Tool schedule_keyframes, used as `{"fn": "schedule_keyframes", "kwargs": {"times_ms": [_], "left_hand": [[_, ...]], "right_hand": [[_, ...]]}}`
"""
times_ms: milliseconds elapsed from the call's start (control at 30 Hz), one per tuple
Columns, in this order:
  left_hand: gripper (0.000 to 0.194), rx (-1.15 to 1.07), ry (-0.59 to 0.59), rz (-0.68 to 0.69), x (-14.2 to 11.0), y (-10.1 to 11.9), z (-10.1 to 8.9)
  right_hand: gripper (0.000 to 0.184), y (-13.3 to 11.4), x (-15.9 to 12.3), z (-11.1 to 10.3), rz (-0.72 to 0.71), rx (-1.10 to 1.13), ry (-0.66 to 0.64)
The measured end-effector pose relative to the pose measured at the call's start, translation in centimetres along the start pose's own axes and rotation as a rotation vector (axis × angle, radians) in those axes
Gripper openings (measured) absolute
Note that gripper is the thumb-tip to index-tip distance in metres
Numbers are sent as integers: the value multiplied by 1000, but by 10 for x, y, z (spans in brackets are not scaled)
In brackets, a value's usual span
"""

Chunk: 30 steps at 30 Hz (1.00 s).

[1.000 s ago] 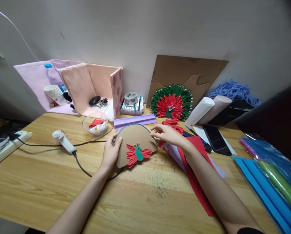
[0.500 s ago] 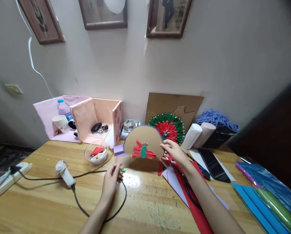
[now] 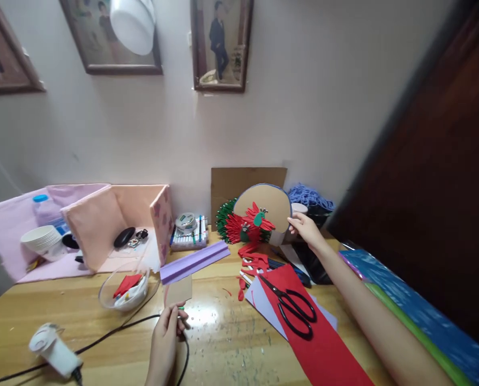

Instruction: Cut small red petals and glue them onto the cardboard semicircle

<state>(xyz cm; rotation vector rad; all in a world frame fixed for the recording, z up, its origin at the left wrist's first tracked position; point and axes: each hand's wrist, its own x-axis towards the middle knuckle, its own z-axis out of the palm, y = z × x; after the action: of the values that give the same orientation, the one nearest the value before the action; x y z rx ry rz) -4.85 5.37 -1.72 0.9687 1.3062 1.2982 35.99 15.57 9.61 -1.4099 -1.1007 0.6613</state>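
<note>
Pinching the card (image 3: 269, 199) at its right edge with the right hand (image 3: 306, 229), clear of the bench (image 3: 211, 351). Presenting it near upright before the fan (image 3: 230, 228) and cardboard (image 3: 232, 179); cannot judge contact with either. Resting the left hand (image 3: 164, 329) low near the cable (image 3: 188, 351), with fingers curled, seemingly about a green item (image 3: 181, 308); cannot confirm a grip, being mostly hidden.

Assessed as a positioning step, one-handed. To proceed, would call for a steady edge hold and care against crushing the red petals.

Note red scraps (image 3: 255, 262) below the card, then scissors (image 3: 280, 296) lying on the red sheet (image 3: 323, 343). Note the purple strip (image 3: 195, 261) and bowl (image 3: 106, 297) towards the left. Rate the fan and scraps as chief obstructions near the card; the cable, a possible snag for the left hand.
</note>
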Motion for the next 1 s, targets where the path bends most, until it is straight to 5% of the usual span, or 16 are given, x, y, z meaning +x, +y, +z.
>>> {"fn": "schedule_keyframes", "kwargs": {"times_ms": [400, 600, 800, 1000], "left_hand": [[44, 222, -84, 99, -11, 8, 9], [42, 273, -103, 115, -12, 7, 10], [37, 234, -102, 133, -17, 7, 10], [36, 98, -121, 82, -22, 10, 13]], "right_hand": [[31, 20, -56, -48, 33, -78, -26], [31, 20, -69, -53, 58, -99, -75], [34, 9, -74, -22, 78, -72, -180], [38, -3, -78, 45, 105, -29, -395]]}}
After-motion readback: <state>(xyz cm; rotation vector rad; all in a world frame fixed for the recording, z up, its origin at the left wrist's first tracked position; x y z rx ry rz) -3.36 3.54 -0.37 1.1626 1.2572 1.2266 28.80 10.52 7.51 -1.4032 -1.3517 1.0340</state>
